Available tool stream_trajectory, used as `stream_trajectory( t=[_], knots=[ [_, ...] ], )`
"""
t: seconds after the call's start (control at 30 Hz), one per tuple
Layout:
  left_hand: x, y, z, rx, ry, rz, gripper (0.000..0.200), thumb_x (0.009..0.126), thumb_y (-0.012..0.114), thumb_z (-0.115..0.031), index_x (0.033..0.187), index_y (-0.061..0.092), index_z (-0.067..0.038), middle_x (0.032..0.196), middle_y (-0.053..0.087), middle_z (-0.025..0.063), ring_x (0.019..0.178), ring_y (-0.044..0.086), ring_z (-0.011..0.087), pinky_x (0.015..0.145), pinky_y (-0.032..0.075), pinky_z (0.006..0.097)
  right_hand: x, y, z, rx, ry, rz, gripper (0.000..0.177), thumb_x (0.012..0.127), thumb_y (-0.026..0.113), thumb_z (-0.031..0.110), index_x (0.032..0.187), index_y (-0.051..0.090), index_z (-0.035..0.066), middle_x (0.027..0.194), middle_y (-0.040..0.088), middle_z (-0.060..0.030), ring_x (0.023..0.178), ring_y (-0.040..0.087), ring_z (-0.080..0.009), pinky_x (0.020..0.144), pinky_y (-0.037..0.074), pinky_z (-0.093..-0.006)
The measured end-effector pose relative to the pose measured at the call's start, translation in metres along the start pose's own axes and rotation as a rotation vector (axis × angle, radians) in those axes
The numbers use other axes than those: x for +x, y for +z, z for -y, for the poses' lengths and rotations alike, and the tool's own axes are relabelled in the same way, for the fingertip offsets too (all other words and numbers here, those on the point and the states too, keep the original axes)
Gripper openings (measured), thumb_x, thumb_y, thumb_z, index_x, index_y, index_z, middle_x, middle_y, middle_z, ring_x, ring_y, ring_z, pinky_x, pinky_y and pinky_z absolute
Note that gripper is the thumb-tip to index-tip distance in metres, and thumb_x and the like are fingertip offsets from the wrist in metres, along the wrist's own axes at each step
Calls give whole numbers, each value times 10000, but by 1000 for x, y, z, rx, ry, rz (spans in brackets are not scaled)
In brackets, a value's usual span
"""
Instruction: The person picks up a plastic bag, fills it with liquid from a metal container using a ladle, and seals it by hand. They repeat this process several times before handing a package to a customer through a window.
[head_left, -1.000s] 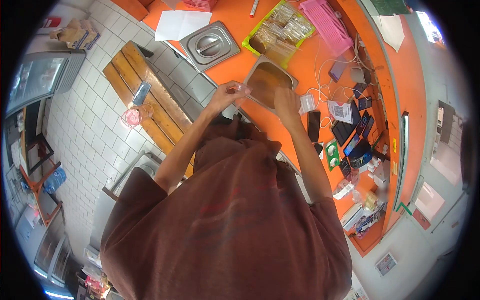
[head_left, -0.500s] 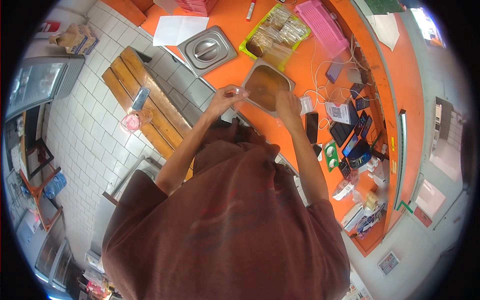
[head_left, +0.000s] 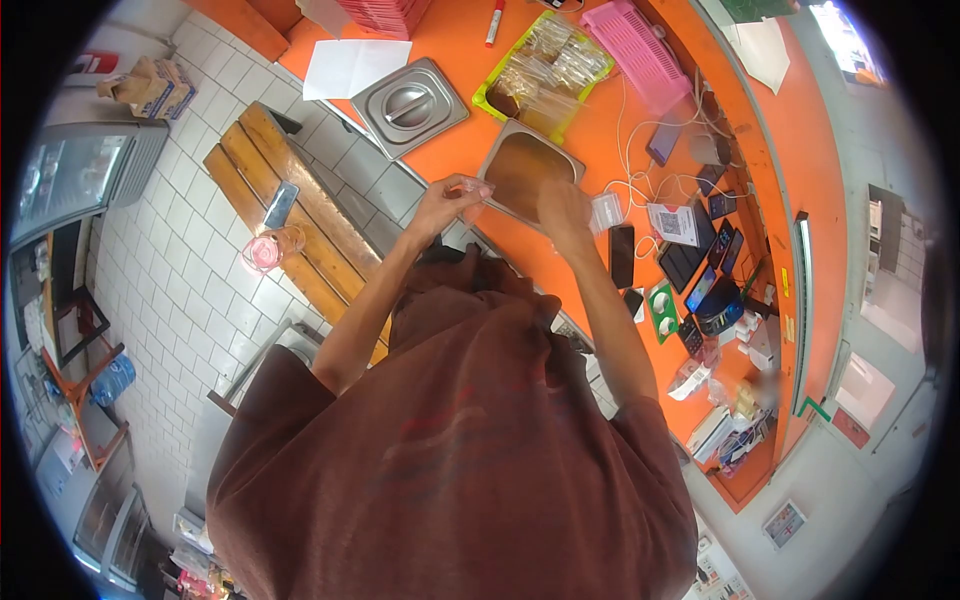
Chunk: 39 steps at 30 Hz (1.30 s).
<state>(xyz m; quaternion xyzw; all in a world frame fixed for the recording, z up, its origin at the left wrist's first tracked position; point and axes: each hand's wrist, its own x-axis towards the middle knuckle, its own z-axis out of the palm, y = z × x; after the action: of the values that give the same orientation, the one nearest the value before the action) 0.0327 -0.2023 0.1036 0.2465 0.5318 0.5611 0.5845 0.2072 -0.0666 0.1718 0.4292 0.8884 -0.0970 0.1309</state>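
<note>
My left hand (head_left: pixel 450 207) is at the near left corner of a steel pan, its fingers pinched on a small clear plastic bag (head_left: pixel 478 190). The rectangular steel pan (head_left: pixel 489 150) stands uncovered on the orange counter, with brown contents that look like a sauce. Over the pan's right side is my right hand (head_left: pixel 566 212), closed, its fingertips lowered toward the brown contents. Whatever it holds is hidden behind the hand. Just beyond the pan, a yellow-green basket (head_left: pixel 487 97) contains several clear packets (head_left: pixel 545 70), some with brown contents.
A steel lid (head_left: pixel 440 110) lies left of the pan beside white paper (head_left: pixel 345 68). A pink basket (head_left: pixel 640 55) stands at the back. Phones (head_left: pixel 621 256), white cables and a QR-code card (head_left: pixel 675 224) crowd the right side. A wooden bench (head_left: pixel 300 200) stands left of the counter.
My right hand has moved slightly left, further over the pan. My left hand keeps its pinch on the plastic bag near the pan's corner. The view has shifted a little.
</note>
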Motion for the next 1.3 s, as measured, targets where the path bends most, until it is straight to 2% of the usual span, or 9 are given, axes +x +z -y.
stream_trajectory(
  t=[0.07, 0.33, 0.4, 0.57, 0.7, 0.77, 0.9, 0.97, 1.3],
  knots=[
    [-1, 0, 1, 22, -17, 1, 352, 919, 735, -285, 1125, 701, -2, 1059, 721, 61, 949, 639, 125, 859, 496, 270, -5, -11, -7, -51, 6, 88, 205, 848, 555, 89, 809, 716, -32, 814, 702, -251, 814, 711, -410, 719, 562, -491],
    [-1, 1, 3, 40, -57, -8, 343, 917, 736, -286, 1122, 706, -13, 1070, 719, 57, 957, 632, 125, 855, 492, 273, 13, -22, 6, -18, 4, -23, 237, 848, 507, 71, 843, 729, -10, 890, 711, -240, 878, 709, -391, 742, 557, -467],
    [-1, 1, 6, 43, 22, -2, 345, 915, 738, -286, 1120, 705, -11, 1074, 718, 60, 946, 634, 122, 840, 495, 268, 13, -16, 11, -12, 2, -12, 237, 848, 506, 68, 844, 729, -11, 890, 710, -241, 880, 709, -392, 745, 555, -469],
    [-2, 0, 3, 45, -11, 9, 348, 914, 738, -282, 1123, 700, -6, 1080, 717, 62, 946, 635, 123, 842, 495, 266, -1, -16, 2, -73, -46, 150, 234, 847, 507, 66, 845, 728, -12, 887, 706, -247, 885, 707, -388, 766, 552, -476],
    [4, -1, 2, 58, 25, 18, 349, 917, 735, -282, 1127, 698, -7, 1080, 717, 61, 950, 638, 122, 839, 498, 266, -6, -37, -2, -47, -12, 141, 233, 848, 510, 65, 850, 728, -16, 881, 705, -250, 882, 709, -385, 768, 554, -472],
    [6, -2, 4, 67, 29, 16, 356, 915, 736, -290, 1127, 698, -7, 1081, 718, 61, 953, 638, 123, 836, 499, 267, 1, -30, 4, -33, -30, 14, 234, 852, 511, 68, 856, 729, -17, 879, 708, -246, 884, 709, -382, 772, 556, -466],
    [8, -7, 2, 103, -44, 30, 374, 908, 743, -310, 1132, 699, -14, 1095, 721, 60, 979, 639, 128, 855, 493, 271, 19, 2, -1, -27, -12, 19, 241, 863, 507, 78, 863, 729, -16, 899, 713, -235, 898, 707, -379, 790, 553, -465],
    [11, -7, 0, 103, -24, 27, 377, 906, 744, -316, 1133, 701, -18, 1096, 722, 61, 986, 637, 129, 861, 489, 272, 24, 4, -12, -8, 35, -119, 253, 869, 500, 88, 863, 731, -16, 915, 715, -232, 911, 705, -381, 794, 550, -471],
    [11, -7, 3, 98, -21, 20, 382, 900, 747, -331, 1128, 704, -27, 1116, 717, 64, 1000, 633, 131, 868, 482, 274, 2, -9, 8, 8, -65, -61, 238, 855, 517, 85, 843, 736, -7, 877, 716, -225, 850, 715, -383, 744, 559, -473]
  ],
)
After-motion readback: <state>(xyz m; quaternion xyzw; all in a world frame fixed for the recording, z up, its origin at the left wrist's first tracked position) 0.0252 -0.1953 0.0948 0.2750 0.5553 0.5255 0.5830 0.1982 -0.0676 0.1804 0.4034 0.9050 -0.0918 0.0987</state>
